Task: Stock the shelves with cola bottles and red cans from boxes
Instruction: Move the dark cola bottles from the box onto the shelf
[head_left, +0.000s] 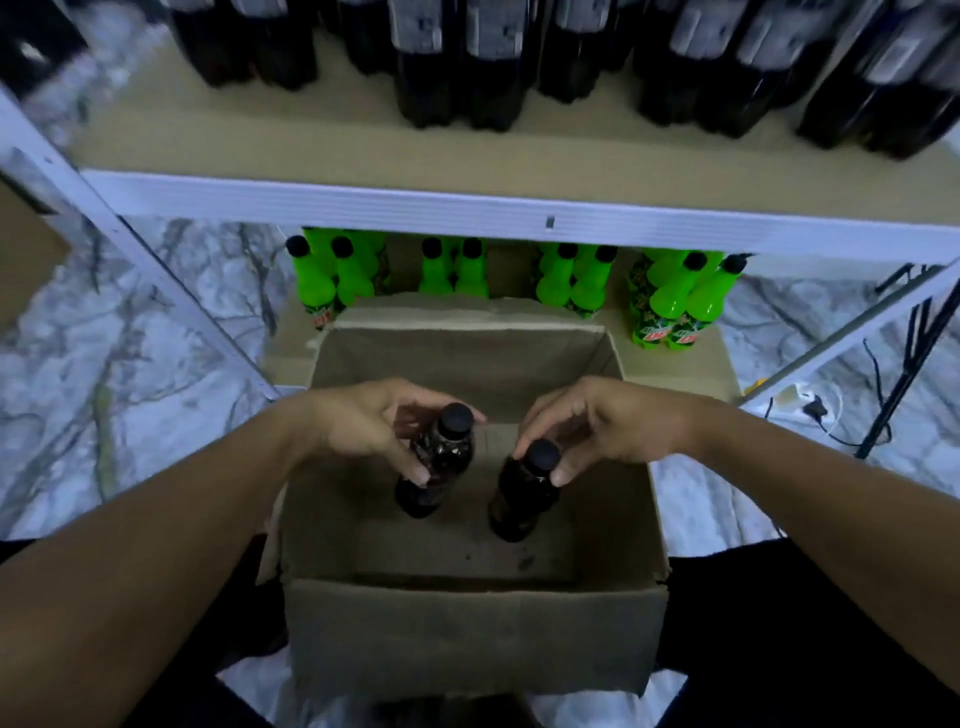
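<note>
Left hand: the left hand (358, 423) reaches into the open cardboard box (475, 631), thumb and fingers curled round the neck and shoulder of the left cola bottle (441, 460), just below its black cap.
Right hand: the right hand (608, 423) reaches in beside it, fingertips pinching the right cola bottle (524, 491) at its black cap and neck.
Cola bottles in the box: two small dark bottles stand apart from one another inside the box, each leaning slightly (whether their bases rest on the box floor or are just off it cannot be told from here).
Cardboard box: it sits on the floor before the person, flaps open, its far edge up against the lower shelf (722, 371); only the two bottles show inside.
Upper shelf: the upper shelf (467, 208), a tan board with a white metal front rail, carries a row of large dark cola bottles (457, 62) with pale labels (the tops are cut off by the frame).
Lower shelf: green soda bottles (670, 306) with black caps stand in clusters across it, behind the box.
Floor: a pale marbled floor (130, 338) lies to both sides; black cables (904, 358) trail at the right past the white shelf upright.
</note>
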